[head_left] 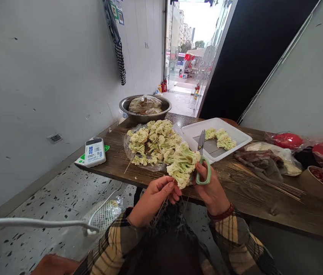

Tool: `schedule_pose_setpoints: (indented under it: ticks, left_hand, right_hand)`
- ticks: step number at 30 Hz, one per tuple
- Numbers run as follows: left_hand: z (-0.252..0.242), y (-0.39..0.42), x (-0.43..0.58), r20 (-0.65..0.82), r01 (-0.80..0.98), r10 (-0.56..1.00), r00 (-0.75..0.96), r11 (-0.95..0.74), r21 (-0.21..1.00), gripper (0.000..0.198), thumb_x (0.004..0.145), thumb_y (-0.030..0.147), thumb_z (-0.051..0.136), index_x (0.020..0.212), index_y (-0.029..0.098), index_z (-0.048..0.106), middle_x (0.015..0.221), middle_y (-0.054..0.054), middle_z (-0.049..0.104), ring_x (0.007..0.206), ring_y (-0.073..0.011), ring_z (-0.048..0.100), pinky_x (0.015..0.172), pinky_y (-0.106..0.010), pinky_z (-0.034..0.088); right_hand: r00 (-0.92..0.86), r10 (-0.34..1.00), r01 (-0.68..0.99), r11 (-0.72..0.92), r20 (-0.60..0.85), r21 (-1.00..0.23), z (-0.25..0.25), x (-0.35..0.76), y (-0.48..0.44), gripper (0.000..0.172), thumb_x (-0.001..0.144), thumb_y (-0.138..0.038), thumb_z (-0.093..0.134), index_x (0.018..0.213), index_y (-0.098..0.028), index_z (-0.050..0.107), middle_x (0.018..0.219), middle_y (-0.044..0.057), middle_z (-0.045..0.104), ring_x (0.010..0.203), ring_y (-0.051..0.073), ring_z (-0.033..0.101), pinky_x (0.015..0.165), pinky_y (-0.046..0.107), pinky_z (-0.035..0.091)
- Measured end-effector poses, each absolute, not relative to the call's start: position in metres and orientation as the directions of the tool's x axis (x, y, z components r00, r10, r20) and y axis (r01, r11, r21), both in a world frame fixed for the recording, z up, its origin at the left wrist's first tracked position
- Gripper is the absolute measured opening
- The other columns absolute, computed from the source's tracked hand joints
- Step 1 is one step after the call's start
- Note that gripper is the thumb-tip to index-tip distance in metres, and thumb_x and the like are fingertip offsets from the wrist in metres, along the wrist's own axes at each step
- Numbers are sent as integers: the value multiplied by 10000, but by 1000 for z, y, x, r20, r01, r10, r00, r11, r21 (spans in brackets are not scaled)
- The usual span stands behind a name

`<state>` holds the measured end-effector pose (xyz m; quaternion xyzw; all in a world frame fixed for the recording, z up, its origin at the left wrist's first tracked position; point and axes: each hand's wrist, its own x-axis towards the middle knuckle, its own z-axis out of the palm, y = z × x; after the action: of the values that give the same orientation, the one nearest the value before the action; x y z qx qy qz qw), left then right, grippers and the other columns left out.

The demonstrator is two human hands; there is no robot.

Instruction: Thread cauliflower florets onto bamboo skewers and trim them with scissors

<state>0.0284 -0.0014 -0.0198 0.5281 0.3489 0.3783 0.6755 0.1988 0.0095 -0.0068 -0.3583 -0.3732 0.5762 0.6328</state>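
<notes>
Head view, hands first. Left hand point(157, 194) is curled closed, fingertips pinching the cauliflower piece point(182, 162) from below by its stem. A few thin sticks also seem to run through that grip, hard to tell. Right hand point(211, 189) is closed on the scissors point(201, 160), with fingers through the green handle loops and the blades pointing up and away. The blades look nearly together.

Why it's held like this, my read: the stem-side pinch leaves the florets exposed toward the blades, and the scissors sit just right of the piece, touching or almost.

The piece sits between both hands, slightly above them, over the near edge of the table point(264, 206).

Layout:
- Cauliflower pile point(152, 143) is on clear plastic just beyond the left hand, probably for easy reach.
- White tray point(191, 133) is just beyond the right hand, with a few florets point(221, 139) in it.
- Steel bowl point(127, 105) with bagged contents is at the far edge.
- Bamboo skewers point(267, 181) lie loose on the table to the right.
- White device point(94, 151) is on the left corner, well apart.
</notes>
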Motion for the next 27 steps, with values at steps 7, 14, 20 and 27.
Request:
schedule_pose_setpoints:
  ticks: [7,14,20,27]
  left_hand:
    - [-15,-11,45,-106,-211,892,440,218,953,383,824,513,588,694,156,537,580,8,577,403,-55,417,394,-188,279]
    - [-14,-9,46,-48,-182,957,285,103,978,432,828,497,588,583,155,491,490,38,464,402,-43,317,407,-197,216]
    - [-20,3,38,-74,-261,977,198,126,957,428,783,508,635,591,166,462,449,61,422,394,-42,269,393,-191,183]
    - [-24,10,34,-104,-506,947,306,253,825,404,822,405,636,588,167,408,438,81,354,366,-24,198,379,-173,187]
  right_hand:
    - [72,997,-419,67,40,-906,-14,203,7,269,732,-416,705,932,-253,631,970,7,687,817,164,655,544,210,509]
    - [83,995,-381,88,60,-920,-18,216,11,441,715,-418,753,1098,-264,600,1019,21,681,781,165,655,641,286,543]
    - [226,965,-65,154,136,-986,-24,241,-8,483,760,-418,717,1175,-208,585,884,55,701,630,131,599,550,262,500]
    - [134,928,516,233,347,-824,-35,250,-37,544,725,-367,746,1226,-238,582,1005,75,685,824,210,656,714,325,543]
